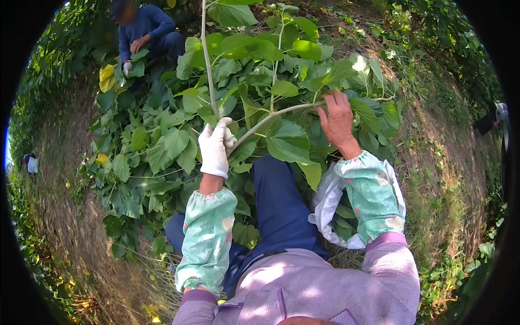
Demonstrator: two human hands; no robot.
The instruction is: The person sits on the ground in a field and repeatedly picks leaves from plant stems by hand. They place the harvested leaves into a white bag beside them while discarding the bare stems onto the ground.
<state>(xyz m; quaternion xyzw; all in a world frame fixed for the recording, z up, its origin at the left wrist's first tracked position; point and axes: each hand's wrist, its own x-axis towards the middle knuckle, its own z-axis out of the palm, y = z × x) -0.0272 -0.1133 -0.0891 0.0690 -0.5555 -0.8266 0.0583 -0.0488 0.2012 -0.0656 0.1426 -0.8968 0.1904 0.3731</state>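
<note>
My left hand (216, 144), in a white knit glove, is closed around a leafy branch (254, 129) with pale bark. One stem (207, 61) rises from that fist toward the top of the view; whether it joins the branch is hidden by the glove. My right hand (338, 118) is bare, its fingers curled over the branch farther out, among large green leaves (290, 142). A thin side shoot stands up between the two hands. Beside my right forearm, a white plastic sack (325, 203) is open, with green leaves (344, 219) inside.
A broad heap of cut leafy branches (162, 150) covers the ground before my knees (276, 195). At the upper left a person (148, 32) in blue crouches by the heap, handling leaves. Dry grass (434, 162) lies to the right, with leafy plants along both sides.
</note>
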